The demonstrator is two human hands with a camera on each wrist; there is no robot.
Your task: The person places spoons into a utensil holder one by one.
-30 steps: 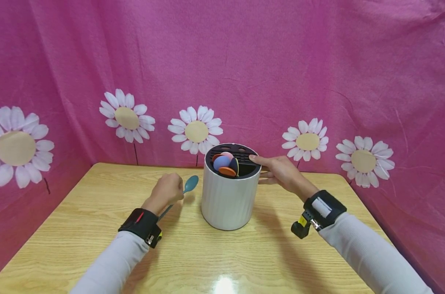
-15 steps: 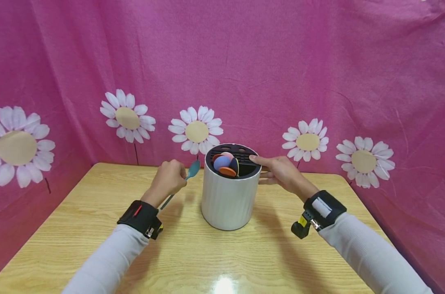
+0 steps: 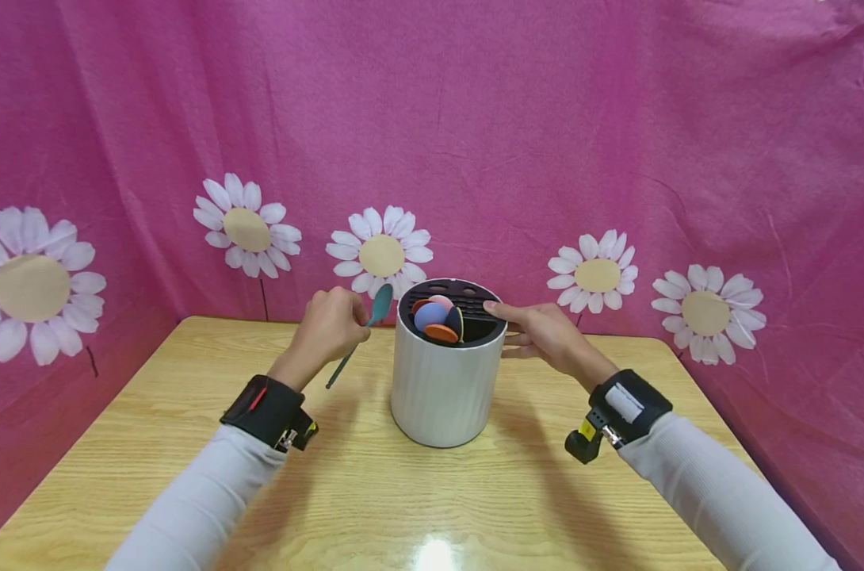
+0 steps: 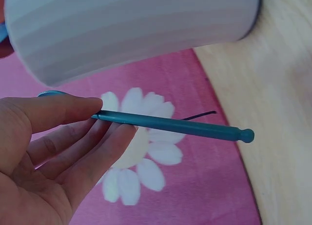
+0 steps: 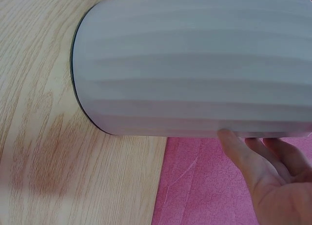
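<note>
My left hand [image 3: 330, 323] pinches a teal spoon [image 3: 382, 303] between thumb and fingers, bowl up and handle slanting down to the left. In the left wrist view the spoon's handle [image 4: 170, 125] runs out past the fingertips to a small knob. Just right of it stands a white ribbed utensil holder [image 3: 442, 388] with a black slotted insert [image 3: 483, 325]. Several coloured rounded utensil heads [image 3: 430, 316] stick up from one compartment. My right hand [image 3: 546, 333] holds the holder's right side, thumb on the top rim and fingers [image 5: 239, 149] against the outer wall.
The wooden table [image 3: 432, 500] carries the holder near its back edge. A pink cloth with printed daisies [image 3: 382, 255] hangs behind and along both sides. Both wrists wear black straps with small cameras [image 3: 583, 440].
My left hand has risen and shifted slightly right, lifting the spoon higher, and the spoon now stands more upright. The right hand and the utensil holder have stayed in place.
</note>
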